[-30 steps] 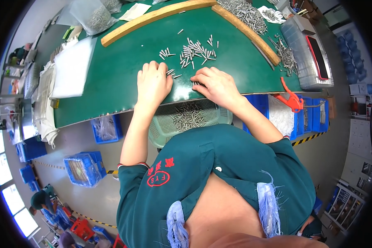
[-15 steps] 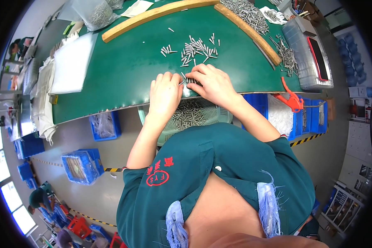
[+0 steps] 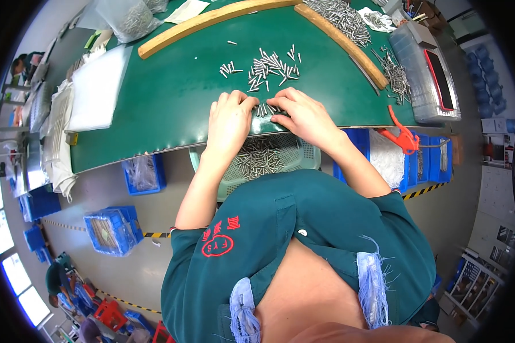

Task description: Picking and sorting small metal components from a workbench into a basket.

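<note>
While we lean over the green table, our left hand and right hand lie side by side at its near edge, fingers curled down around a small bunch of metal pins between them; whether either hand truly grips the pins, we cannot tell. A looser scatter of pins lies just beyond. Below the edge sits a green mesh basket holding more pins.

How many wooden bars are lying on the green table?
2: a long wooden bar across the table's far side, and a second wooden bar angled down the right side. Nothing appears to hide others.
</note>
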`<state>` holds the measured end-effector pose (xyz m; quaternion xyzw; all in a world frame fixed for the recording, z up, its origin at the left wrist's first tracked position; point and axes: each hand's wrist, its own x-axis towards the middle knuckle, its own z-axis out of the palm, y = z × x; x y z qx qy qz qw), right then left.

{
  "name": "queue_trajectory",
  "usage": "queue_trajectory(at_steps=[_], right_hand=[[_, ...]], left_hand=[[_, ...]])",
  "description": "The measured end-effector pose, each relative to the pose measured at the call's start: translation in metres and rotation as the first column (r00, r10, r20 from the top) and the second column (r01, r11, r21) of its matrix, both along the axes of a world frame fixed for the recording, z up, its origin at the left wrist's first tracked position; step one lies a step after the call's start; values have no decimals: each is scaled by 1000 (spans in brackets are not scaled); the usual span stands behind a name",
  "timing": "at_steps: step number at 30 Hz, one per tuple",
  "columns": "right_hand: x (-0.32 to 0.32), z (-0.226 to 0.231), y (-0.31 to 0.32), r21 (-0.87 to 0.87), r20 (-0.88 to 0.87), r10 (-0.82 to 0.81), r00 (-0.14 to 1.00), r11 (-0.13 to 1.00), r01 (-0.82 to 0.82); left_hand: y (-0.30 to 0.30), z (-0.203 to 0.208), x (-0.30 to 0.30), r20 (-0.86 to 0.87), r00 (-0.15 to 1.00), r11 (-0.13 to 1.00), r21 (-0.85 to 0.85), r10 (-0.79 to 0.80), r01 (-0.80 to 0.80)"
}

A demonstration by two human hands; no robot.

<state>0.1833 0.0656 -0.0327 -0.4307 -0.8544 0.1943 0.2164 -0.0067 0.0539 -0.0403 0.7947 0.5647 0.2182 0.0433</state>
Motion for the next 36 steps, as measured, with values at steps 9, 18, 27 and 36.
queue_trajectory(at_steps=[9, 18, 27, 36], right_hand=[[-13, -5, 3, 150, 27, 1, 1000, 989, -5], [-23, -10, 6, 306, 47, -14, 999, 952, -1], [-22, -9, 8, 272, 83, -12, 996, 962, -11], [-21, -7, 4, 272, 70, -25, 997, 962, 5]], left_hand=[[-16, 1, -5, 68, 997, 999, -18, -44, 46], [-21, -1, -1, 155, 987, 998, -47, 53, -46], [-18, 2, -2, 113, 993, 998, -42, -42, 47], [4, 0, -6, 140, 990, 996, 77, 23, -34]])
